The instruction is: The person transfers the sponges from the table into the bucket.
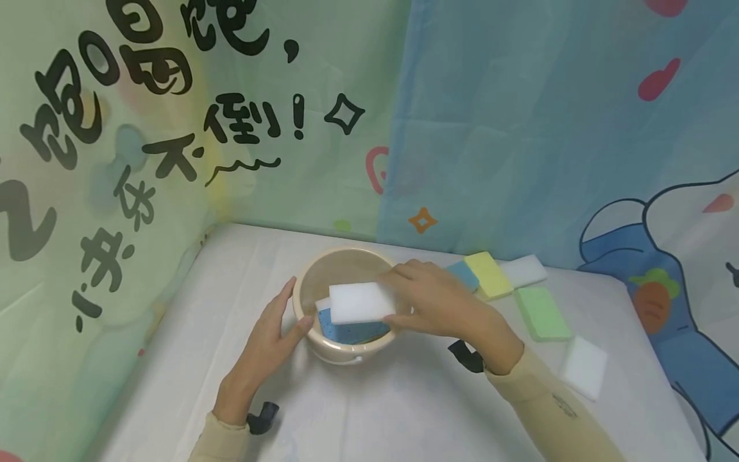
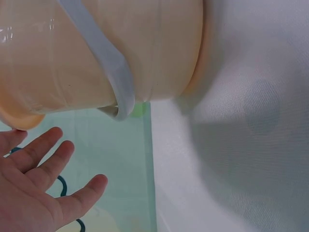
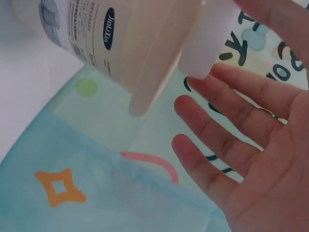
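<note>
A: While the beige bowl (image 1: 346, 301) stands on the white counter (image 1: 404, 410), where are the hands?

B: The left hand (image 1: 268, 340) lies at the bowl's 9 o'clock side, fingers straight, flat against the outer wall, gripping nothing. The right hand (image 1: 430, 298) reaches over the rim from 3 o'clock and pinches a white sponge (image 1: 360, 303) above the opening.

A: Bowl contents?

B: A blue sponge (image 1: 352, 332) lies inside, below the white one.

A: Other items?

B: At 2 to 4 o'clock from the bowl: a yellow sponge (image 1: 487, 274), a green sponge (image 1: 541, 312) and two white sponges (image 1: 583, 367) on the counter.
</note>
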The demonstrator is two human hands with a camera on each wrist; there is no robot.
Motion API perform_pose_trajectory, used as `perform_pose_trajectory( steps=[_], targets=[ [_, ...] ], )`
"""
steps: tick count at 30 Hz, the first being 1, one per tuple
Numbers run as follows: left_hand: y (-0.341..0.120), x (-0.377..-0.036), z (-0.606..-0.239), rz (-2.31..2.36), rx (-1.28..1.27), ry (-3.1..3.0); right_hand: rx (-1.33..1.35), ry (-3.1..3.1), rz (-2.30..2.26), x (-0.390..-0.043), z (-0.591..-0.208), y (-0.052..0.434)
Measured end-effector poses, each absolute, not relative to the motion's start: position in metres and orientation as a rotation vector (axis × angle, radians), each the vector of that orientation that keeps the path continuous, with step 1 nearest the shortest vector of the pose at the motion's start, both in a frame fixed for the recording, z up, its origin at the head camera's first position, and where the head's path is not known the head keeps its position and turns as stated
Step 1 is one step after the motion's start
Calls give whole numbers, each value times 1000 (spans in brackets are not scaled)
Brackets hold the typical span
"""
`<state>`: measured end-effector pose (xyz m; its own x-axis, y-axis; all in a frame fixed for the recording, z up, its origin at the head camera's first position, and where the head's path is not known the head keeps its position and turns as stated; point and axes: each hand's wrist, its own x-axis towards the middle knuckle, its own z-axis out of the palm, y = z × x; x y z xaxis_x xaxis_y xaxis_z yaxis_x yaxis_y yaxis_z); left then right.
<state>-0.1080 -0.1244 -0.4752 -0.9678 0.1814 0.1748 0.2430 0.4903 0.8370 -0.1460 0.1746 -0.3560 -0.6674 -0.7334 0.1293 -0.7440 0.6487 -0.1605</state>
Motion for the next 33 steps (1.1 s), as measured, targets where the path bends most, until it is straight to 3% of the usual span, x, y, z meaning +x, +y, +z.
perform_pose_trajectory(
  steps=[20,33],
  targets=[
    [-125,-109,-475,-1511,-391,-2657,1297,-3044,338,-166,-369,164],
    [-125,-108,-473,-1507,-381,-2660,1213,-2859,545,-162,-362,188]
  ],
)
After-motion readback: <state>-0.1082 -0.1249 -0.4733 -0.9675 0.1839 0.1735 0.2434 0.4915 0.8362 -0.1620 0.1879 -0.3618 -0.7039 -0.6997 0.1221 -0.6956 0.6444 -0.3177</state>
